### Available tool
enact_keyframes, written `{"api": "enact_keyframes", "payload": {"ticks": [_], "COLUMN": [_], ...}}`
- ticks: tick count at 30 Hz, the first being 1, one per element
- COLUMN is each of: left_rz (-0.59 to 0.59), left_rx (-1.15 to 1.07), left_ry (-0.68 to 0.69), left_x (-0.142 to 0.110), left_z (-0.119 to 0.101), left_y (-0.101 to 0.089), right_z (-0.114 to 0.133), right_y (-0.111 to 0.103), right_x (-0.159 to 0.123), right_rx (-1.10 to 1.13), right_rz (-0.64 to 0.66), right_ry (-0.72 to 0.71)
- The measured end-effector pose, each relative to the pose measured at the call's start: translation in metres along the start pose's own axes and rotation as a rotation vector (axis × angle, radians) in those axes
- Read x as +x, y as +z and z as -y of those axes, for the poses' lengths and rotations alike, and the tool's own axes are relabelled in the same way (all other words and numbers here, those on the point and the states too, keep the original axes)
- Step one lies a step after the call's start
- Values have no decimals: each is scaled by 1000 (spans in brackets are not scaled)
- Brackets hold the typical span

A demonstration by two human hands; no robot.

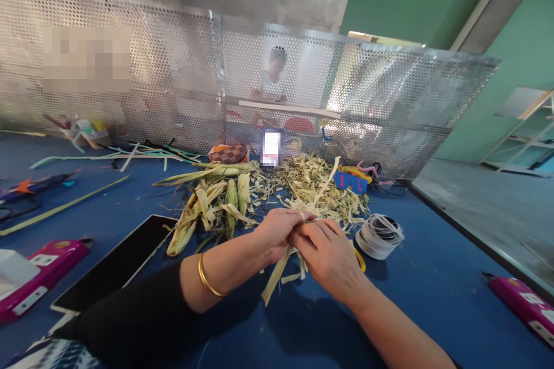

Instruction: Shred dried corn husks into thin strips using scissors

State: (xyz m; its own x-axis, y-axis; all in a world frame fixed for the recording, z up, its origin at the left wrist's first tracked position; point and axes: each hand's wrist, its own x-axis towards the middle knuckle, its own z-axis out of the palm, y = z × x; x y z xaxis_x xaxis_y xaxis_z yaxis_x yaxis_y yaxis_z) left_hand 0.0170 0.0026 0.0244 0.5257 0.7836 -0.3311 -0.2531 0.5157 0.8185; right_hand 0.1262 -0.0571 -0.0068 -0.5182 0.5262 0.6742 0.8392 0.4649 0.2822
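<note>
Close together over the blue table, my left hand [279, 232] and my right hand [324, 251] pinch a pale strip of corn husk [276, 281]. Its tail hangs down below my fingers, and the part between the fingertips is mostly hidden. Just beyond my hands lies a heap of torn husk shreds [307, 181]. Whole dry corn husks [208, 202] are bunched to the left of it. A roll of white cord [379, 236] stands right of my right hand, and a yellow curved thing [360, 259] shows partly behind that hand.
A dark tablet-like panel [116, 265] and a magenta power strip [47, 274] lie left; another power strip [523, 302] is at right. Blue red-dotted pieces [350, 181], a checkered pouch [229, 153] and a lit phone [272, 147] sit before a perforated metal screen [173, 69]. A person sits behind it.
</note>
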Motion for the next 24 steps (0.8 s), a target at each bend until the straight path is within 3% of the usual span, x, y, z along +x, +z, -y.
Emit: {"api": "enact_keyframes", "payload": {"ticks": [2, 4, 7, 9, 12, 17, 20, 24], "left_rz": [37, 82, 107, 108, 108, 160, 223, 308], "left_rx": [31, 70, 134, 172, 220, 220, 165, 135], "left_ry": [9, 19, 55, 88, 132, 141, 107, -1], "left_x": [2, 6, 8, 8, 8, 13, 15, 15], "left_z": [4, 6, 6, 5, 5, 9, 10, 8], "left_y": [-2, -5, -8, -9, -10, -14, -17, -18], "right_z": [-1, -4, -10, -15, -17, -16, -16, -18], "right_y": [0, -1, -1, 2, 9, 11, 9, 11], "right_x": [-1, -4, -8, -10, -9, -3, -1, -1], "right_rx": [40, 176, 399, 563, 930, 1382, 1471, 1493], "right_rz": [-16, -110, -248, -243, -188, -232, -223, -169], "right_ry": [1, 128, 593, 909, 1183, 1429, 1521, 1513]}}
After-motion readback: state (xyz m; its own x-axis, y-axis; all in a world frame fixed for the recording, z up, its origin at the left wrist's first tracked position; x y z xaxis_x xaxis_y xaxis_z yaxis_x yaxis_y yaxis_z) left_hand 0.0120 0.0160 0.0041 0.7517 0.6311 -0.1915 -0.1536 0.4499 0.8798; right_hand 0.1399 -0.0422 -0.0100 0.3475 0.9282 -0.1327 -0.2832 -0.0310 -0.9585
